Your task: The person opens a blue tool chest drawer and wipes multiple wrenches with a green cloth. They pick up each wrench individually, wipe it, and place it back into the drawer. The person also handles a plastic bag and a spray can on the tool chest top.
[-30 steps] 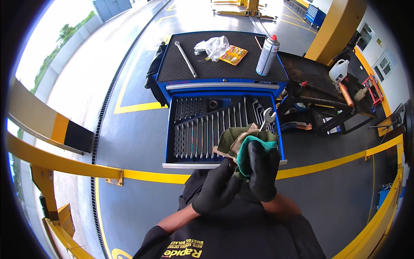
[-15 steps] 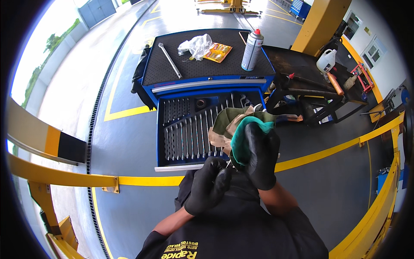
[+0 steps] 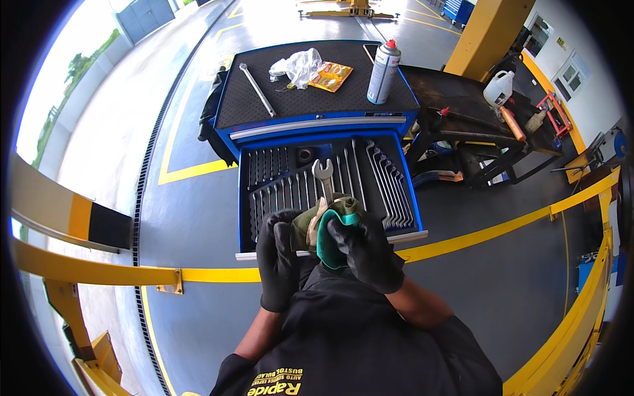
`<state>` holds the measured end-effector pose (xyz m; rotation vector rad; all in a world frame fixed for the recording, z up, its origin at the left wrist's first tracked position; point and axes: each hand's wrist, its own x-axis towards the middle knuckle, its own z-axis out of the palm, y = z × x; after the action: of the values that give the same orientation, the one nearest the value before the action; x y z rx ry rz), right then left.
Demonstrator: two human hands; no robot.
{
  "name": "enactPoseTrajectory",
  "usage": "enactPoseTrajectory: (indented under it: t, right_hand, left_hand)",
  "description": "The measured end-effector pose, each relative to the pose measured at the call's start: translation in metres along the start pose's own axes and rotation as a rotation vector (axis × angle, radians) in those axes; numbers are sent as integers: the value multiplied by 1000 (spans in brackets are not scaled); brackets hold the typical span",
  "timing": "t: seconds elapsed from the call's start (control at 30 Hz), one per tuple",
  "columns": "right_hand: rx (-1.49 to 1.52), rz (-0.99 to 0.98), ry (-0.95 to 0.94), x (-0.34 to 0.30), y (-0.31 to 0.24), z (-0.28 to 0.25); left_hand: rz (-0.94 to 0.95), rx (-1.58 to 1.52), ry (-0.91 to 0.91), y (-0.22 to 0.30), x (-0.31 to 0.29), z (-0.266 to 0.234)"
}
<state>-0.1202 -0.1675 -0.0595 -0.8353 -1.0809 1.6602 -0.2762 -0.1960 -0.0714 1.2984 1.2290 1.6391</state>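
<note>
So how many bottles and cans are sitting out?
2. A grey spray can with a red cap stands on the blue tool cart. A white jug sits on the dark bench to the right. Others may be hidden behind the clutter.

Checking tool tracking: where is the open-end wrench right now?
In the head view, the wrench stands near centre, its open end poking up from the green cloth that both gloved hands grip, over the open tool drawer.
</note>
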Motion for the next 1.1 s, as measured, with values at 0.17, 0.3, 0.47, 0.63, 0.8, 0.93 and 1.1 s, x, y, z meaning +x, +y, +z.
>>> enactPoseTrajectory:
  t: [0.17, 0.3, 0.47, 0.63, 0.8, 0.93, 1.1]
  right_hand:
    - [-250, 76, -137, -6, 1, 8]
    - [-252, 56, -263, -9, -4, 10]
    - [-424, -143, -303, -1, -12, 6]
    - [-449, -155, -227, 7, -14, -4]
    - [-340, -129, -31, 13, -11, -21]
    - [-285, -110, -23, 9, -9, -14]
    - [-952, -467, -395, 2, 4, -10]
  left_hand:
    - [-53, -116, -226, 27, 22, 3]
    - [-196, -269, -68, 28, 24, -1]
    - [-163, -207, 81, 17, 15, 0]
    - [-148, -247, 233, 12, 10, 1]
    - [-31, -167, 203, -3, -10, -3]
    - [7, -147, 165, -3, -13, -6]
    - [-139, -31, 26, 28, 8, -18]
